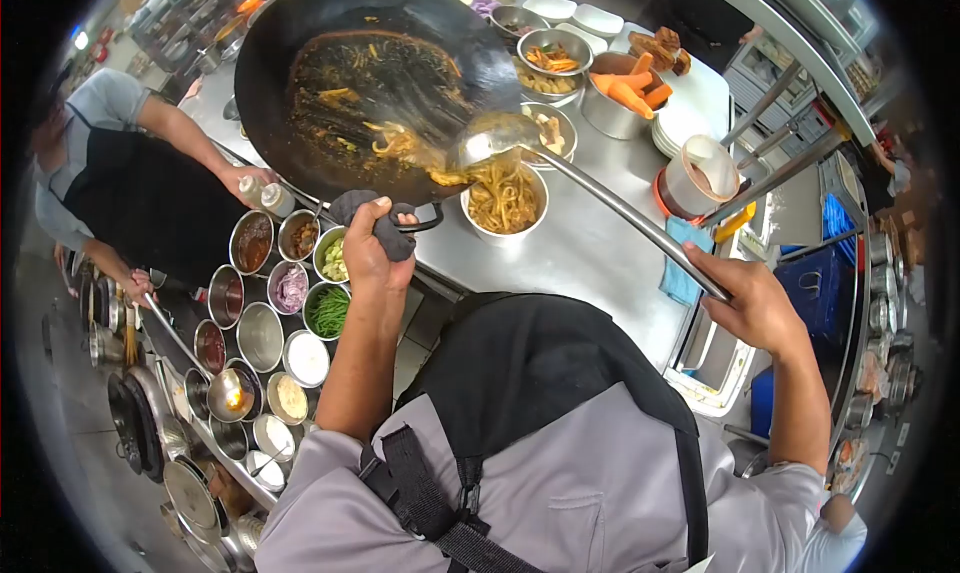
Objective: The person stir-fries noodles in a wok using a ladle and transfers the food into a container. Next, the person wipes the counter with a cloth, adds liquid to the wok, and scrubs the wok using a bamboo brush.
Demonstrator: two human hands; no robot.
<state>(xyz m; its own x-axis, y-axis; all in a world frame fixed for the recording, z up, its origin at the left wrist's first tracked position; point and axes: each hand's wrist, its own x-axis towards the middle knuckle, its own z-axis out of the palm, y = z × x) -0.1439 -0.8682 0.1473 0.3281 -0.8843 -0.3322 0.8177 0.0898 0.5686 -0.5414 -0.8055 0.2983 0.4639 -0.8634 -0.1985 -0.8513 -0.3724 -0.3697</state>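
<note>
My left hand [375, 248] is closed around the handle of a large black wok [300, 138], with a dark cloth [362, 211] bunched in the grip. The wok is tilted, its near rim over a white bowl [508, 235] of noodles [503, 201]. Sauce and bits of food coat the wok's inside. In my right hand [745, 298] is the long metal handle of a ladle [620, 211]. Its bowl end lies at the wok's lower right rim, above the noodles, where some food hangs over the edge.
Metal pots of ingredients [262, 338] crowd the left side. A co-worker [110, 173] there holds another ladle [232, 393]. Beyond the bowl on the steel counter [590, 233] stand a pot of carrots [622, 113], stacked plates [680, 133] and a plastic tub [700, 168]. A blue cloth [682, 273] lies at the right.
</note>
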